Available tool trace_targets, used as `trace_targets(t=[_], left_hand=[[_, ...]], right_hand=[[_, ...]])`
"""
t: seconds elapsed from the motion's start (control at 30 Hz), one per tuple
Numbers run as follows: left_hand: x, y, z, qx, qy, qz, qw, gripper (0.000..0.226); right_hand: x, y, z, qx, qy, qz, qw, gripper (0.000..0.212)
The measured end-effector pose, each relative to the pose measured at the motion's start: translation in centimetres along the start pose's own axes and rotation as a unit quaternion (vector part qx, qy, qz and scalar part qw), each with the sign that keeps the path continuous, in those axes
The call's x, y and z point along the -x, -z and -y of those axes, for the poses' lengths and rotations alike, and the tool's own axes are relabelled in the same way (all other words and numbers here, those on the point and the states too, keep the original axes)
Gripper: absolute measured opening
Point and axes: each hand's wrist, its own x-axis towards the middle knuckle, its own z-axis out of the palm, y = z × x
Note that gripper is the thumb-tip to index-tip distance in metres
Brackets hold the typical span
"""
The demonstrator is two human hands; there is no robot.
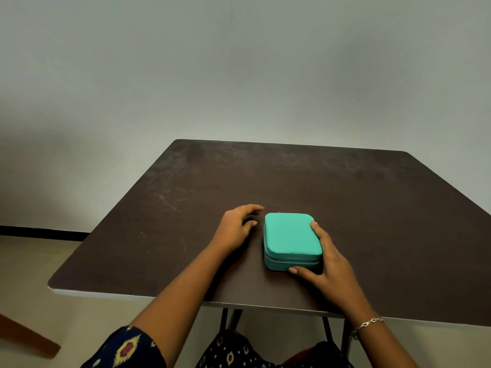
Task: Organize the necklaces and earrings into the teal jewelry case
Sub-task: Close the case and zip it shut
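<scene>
The scene is seen by one head-worn wide-angle camera, faced forward and down across the dark table (345,197) toward the pale wall (239,62), with the teal jewelry case (289,235) framed close.

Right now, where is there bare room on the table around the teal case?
Free: the far half of the table behind the teal case, the strip left of the left hand, and the strip right of the right hand. Crowded: the narrow gap between left hand and case, and the near edge under both forearms.
</scene>
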Motion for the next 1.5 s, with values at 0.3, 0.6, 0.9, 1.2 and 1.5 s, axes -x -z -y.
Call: trace_targets(t=[0.3,0.6,0.9,1.2,1.5], left_hand=[[-1.9,-0.7,-1.1,-0.057,-0.019,0.105,0.993,0.030],[-1.4,-0.4,-0.8,-0.121,-0.022,0.038,0.992,0.025],[-0.6,0.0,0.0,-0.158,-0.014,0.020,0.987,0.022],[3.0,0.7,-1.0,-0.115,0.006,0.011,0.993,0.020],[7.3,0.4,-2.8,-0.125,0.027,0.021,0.992,0.019]], right_hand=[[0.0,0.0,0.0,-0.001,0.006,-0.002,1.000,0.096],[-0.2,-0.1,0.2,0.009,-0.003,-0.003,1.000,0.097],[-0.2,-0.2,0.1,0.007,-0.017,0.001,1.000,0.097],[-0.2,-0.2,0.1,0.002,-0.019,-0.001,1.000,0.096],[-0.1,-0.3,0.2,0.006,-0.020,-0.006,1.000,0.096]])
